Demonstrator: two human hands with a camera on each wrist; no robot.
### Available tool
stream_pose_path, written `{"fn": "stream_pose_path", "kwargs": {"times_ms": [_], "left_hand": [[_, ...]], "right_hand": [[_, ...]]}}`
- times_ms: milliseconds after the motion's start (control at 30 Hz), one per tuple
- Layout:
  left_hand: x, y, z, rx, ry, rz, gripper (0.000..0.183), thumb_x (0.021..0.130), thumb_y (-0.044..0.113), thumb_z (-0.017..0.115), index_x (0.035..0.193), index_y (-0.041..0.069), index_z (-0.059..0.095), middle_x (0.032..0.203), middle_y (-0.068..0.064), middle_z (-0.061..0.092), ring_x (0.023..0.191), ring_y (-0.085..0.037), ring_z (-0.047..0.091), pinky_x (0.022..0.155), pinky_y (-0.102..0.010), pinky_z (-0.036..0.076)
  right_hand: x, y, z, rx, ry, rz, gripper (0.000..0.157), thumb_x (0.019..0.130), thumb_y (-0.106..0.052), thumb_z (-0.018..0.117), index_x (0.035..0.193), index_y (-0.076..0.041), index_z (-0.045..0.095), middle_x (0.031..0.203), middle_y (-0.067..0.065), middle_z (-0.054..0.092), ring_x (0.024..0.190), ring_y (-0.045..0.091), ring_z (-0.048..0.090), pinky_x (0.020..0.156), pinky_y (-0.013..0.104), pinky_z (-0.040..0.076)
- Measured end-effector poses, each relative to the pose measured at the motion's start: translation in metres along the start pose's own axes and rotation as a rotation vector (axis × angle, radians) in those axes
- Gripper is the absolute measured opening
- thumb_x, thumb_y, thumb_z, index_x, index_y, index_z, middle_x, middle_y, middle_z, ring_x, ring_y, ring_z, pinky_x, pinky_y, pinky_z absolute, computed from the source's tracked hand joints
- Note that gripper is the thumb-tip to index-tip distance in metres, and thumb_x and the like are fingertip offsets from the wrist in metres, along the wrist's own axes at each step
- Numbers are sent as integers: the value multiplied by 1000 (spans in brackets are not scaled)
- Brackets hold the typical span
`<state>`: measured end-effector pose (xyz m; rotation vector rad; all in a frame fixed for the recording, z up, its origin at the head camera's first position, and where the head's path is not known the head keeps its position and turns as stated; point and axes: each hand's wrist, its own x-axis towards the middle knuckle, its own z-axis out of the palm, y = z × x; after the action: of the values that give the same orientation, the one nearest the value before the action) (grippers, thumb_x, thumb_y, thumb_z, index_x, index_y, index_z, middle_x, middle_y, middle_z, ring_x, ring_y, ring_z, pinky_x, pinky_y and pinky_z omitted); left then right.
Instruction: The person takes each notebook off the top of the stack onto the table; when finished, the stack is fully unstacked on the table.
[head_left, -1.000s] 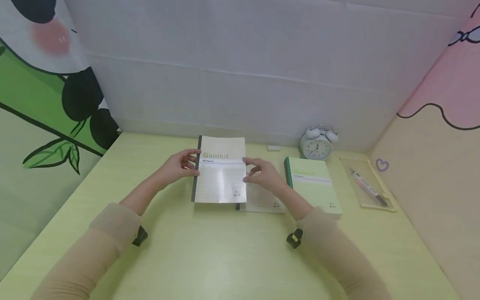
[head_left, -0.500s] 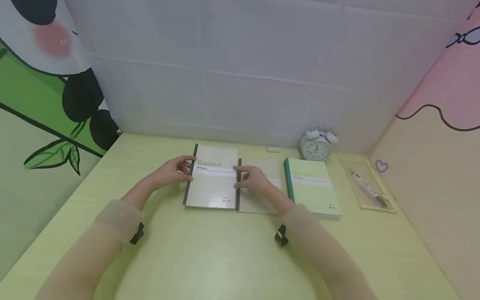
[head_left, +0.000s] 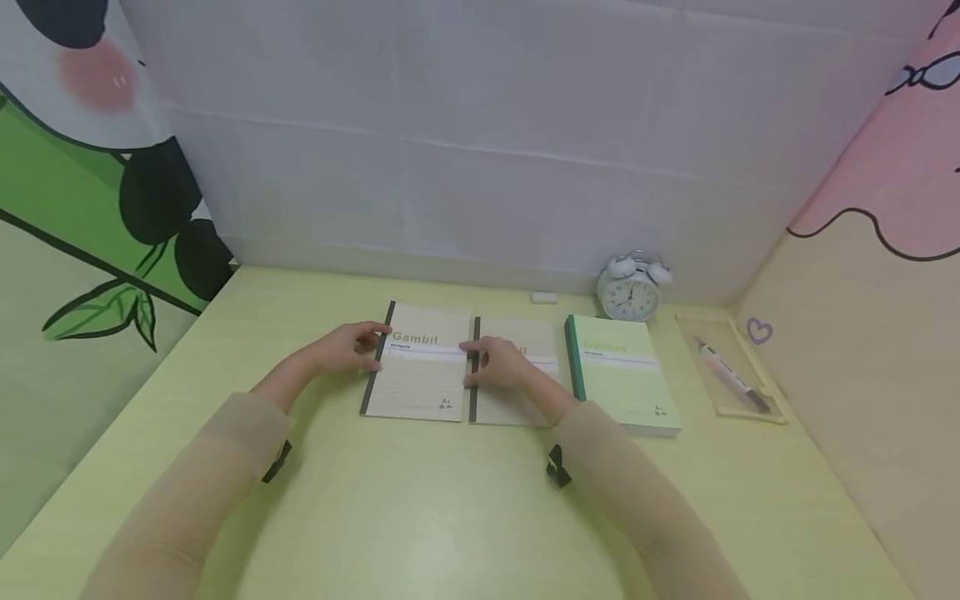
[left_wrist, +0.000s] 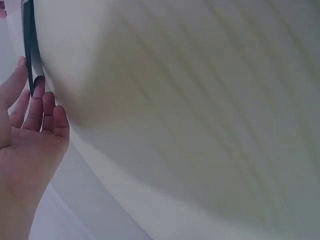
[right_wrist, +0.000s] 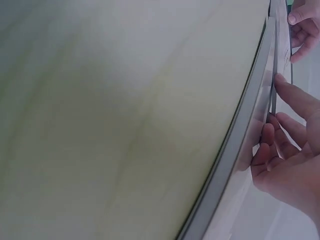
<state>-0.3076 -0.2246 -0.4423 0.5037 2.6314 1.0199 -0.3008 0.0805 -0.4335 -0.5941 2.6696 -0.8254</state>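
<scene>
A white "Gambit" notebook with a dark spine lies flat, or nearly so, on the table in the head view. My left hand holds its spine edge, thumb near and fingers beyond; the left wrist view shows the dark spine between thumb and fingers. At its opposite edge, my right hand grips between thumb and forefinger. That hand reaches over a second, similar notebook, hiding part of its cover. The two notebooks sit side by side with a narrow gap.
To the right lies a thick green-spined notebook or stack. Behind stand a white twin-bell alarm clock and a small white block. A shallow yellow-rimmed tray at far right holds a marker pen. A white wall hanging borders the table's back.
Both hands have brought the notebook leftward and down, from raised and overlapping the second notebook to level beside it. The second notebook's dark spine now shows. Nothing else has moved.
</scene>
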Motion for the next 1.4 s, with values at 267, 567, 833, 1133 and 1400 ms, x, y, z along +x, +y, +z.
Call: {"fn": "stream_pose_path", "kwargs": {"times_ms": [267,567,833,1133,1400], "left_hand": [[2,4,0,49,27,-4,69,80,12,74,139,-2,40,117,-20,52,105,-32,50,94,-46,42],[-2,14,-4,68,69,-40,76,79,16,76,140,-5,37,127,-22,49,112,-35,49,94,-47,44],[-5,40,-10,73,106,26,73,81,23,74,141,1,38,135,-20,45,119,-35,45,96,-51,41],[-8,79,-7,46,128,77,82,80,42,73,144,7,35,139,-13,45,123,-30,44,96,-49,42],[-10,111,9,-16,174,123,82,79,43,73,145,11,35,138,-8,47,124,-26,44,95,-45,45]], "right_hand": [[0,1,2,-33,36,-32,64,76,-22,79,134,-16,54,99,5,59,77,14,51,65,22,44],[-6,-4,-7,-11,28,-81,71,76,-24,79,139,-19,48,135,9,47,85,13,54,70,23,48],[-24,-3,-34,54,48,-127,66,79,-27,77,139,-20,48,133,5,52,93,17,57,76,27,47],[-51,11,-67,86,46,-155,63,83,-28,73,140,-23,47,129,5,56,100,19,56,76,30,49],[-83,29,-92,60,85,-159,59,83,-28,73,137,-24,50,122,0,59,97,18,54,75,31,48]]}}
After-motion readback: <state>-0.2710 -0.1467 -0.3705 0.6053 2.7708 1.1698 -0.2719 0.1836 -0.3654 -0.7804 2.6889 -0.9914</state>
